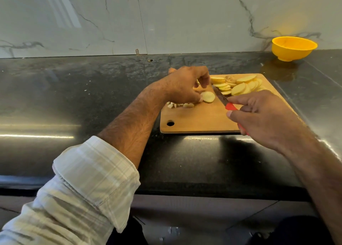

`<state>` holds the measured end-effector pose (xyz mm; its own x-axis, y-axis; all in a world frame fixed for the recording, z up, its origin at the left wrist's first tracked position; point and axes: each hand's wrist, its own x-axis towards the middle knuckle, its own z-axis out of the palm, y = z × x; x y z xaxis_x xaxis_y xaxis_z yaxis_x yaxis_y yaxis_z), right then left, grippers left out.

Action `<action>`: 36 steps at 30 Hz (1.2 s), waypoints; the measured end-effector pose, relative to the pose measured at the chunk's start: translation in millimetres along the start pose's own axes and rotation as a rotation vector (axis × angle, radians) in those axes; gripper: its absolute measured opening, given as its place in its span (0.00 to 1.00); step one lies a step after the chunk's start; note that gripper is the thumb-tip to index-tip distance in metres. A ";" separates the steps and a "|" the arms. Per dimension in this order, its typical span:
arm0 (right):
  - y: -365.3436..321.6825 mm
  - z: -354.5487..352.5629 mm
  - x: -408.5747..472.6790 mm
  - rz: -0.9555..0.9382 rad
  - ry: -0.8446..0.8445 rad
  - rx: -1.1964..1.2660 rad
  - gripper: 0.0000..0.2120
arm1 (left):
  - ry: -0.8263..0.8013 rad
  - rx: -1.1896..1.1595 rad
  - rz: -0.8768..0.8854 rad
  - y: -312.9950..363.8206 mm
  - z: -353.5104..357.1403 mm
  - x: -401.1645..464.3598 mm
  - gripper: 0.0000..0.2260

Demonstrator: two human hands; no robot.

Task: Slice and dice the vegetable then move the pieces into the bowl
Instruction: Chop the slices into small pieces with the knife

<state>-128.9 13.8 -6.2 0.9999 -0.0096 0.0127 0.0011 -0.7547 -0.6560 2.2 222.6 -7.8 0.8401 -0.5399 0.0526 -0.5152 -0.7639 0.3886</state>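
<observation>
dark stone countertop (92,89), white marble backsplash (166,16), rolled plaid sleeve (77,185)

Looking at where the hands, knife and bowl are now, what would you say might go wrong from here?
The left hand pins one slice close beside the knife blade held by the right hand; fingers could be nicked. The yellow bowl sits far off the cutting board, so diced pieces might drop in transfer.

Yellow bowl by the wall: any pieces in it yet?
Apparently none yet. The yellow bowl stands upright; its visible inner wall is bare, though the bottom is hidden. The slices remain on the cutting board.
</observation>
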 end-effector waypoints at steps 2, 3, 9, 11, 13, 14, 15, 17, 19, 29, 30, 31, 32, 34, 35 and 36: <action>4.6 -2.3 -6.6 0.011 -0.017 -0.018 0.22 | -0.046 0.004 0.019 3.3 2.7 2.3 0.17; 5.4 -2.2 -9.9 0.012 -0.028 -0.034 0.22 | -0.058 0.002 0.023 4.5 3.5 3.6 0.18; 2.0 -3.5 -17.5 0.049 -0.070 -0.099 0.24 | -0.071 0.099 0.023 9.6 3.0 7.2 0.17; 1.4 -4.9 -17.2 0.045 -0.073 -0.114 0.24 | -0.074 0.147 0.026 9.7 3.3 7.8 0.16; 4.3 -6.5 -17.2 0.034 -0.062 -0.142 0.23 | -0.074 0.167 0.016 10.2 3.7 8.7 0.15; 6.2 -7.8 -17.5 0.037 -0.064 -0.161 0.23 | -0.072 0.174 0.009 11.4 3.7 9.0 0.15; 8.0 -8.8 -17.4 0.045 -0.073 -0.178 0.23 | -0.065 0.183 0.001 12.2 4.1 9.5 0.14; 11.2 -10.6 -15.7 0.049 -0.097 -0.194 0.23 | -0.044 0.217 -0.009 15.1 5.4 10.4 0.14; 11.5 -11.5 -12.0 0.033 -0.112 -0.201 0.24 | -0.018 0.264 -0.022 18.6 7.7 11.5 0.14; -5.7 -5.5 11.8 -0.041 -0.067 -0.400 0.22 | 0.045 0.282 -0.064 17.5 9.4 8.4 0.16; -6.3 -5.6 8.1 -0.049 -0.054 -0.410 0.22 | 0.048 0.245 -0.057 16.1 8.1 7.8 0.15; -7.9 -5.8 3.5 -0.059 -0.051 -0.424 0.22 | 0.052 0.223 -0.050 15.8 7.2 7.8 0.13; -9.2 -5.4 -1.4 -0.064 -0.057 -0.439 0.21 | 0.055 0.213 -0.045 16.5 7.3 8.1 0.12; -13.7 -3.3 -9.8 -0.043 -0.087 -0.473 0.21 | 0.051 0.209 -0.048 18.8 8.6 9.8 0.10; -16.4 -2.3 -12.2 -0.022 -0.106 -0.494 0.20 | 0.049 0.205 -0.054 20.2 9.6 11.0 0.10; -18.8 -1.4 -13.6 -0.009 -0.119 -0.511 0.20 | 0.047 0.197 -0.062 20.8 10.3 11.8 0.10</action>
<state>-142.5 27.2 7.0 0.9948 0.0507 -0.0883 0.0317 -0.9785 -0.2040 -0.3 196.6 -8.6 0.8757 -0.4764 0.0787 -0.4819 -0.8518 0.2052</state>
